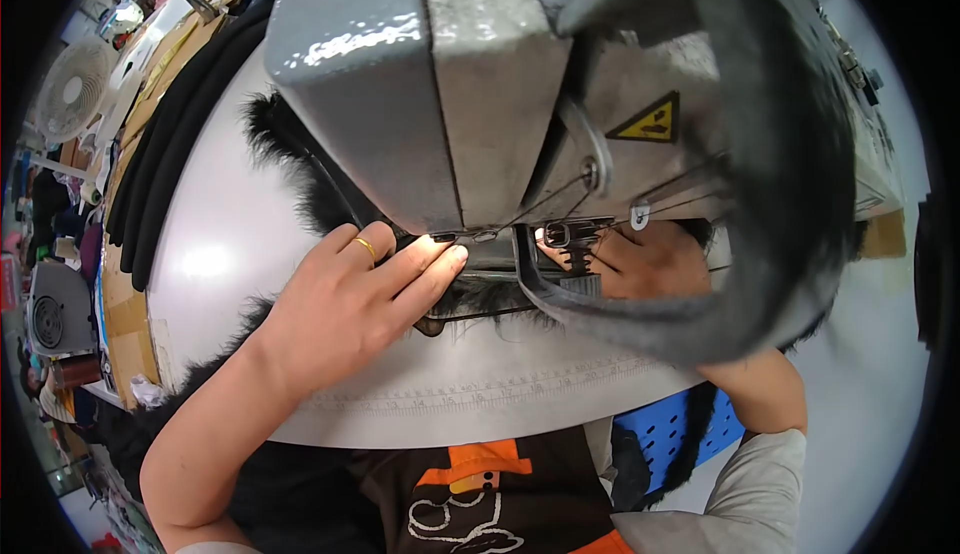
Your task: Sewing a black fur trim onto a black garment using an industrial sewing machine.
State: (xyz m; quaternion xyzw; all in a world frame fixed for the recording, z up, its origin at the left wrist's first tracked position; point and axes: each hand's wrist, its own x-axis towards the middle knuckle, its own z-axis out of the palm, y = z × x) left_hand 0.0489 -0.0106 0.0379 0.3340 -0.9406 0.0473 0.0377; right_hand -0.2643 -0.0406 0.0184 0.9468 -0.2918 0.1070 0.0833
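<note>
A grey sewing machine head (480, 84) fills the upper middle, with a yellow warning sticker (650, 119) on its side. Under it lies black furry fabric (290, 169) on a white table (220, 254). My left hand (350, 299), a gold ring on one finger, presses flat on the fabric, fingertips right at the presser foot (560, 239). My right hand (640, 264) rests on the fabric just right of the needle area, partly hidden behind the machine and a grey curved strip (700, 324). Neither hand is closed around anything.
A ruler scale runs along the table's front edge (480, 394). Folded black cloth (170, 134) lies on cardboard at the left. A white fan (70, 89) stands far left. A blue crate (670, 434) sits below the table by my right forearm.
</note>
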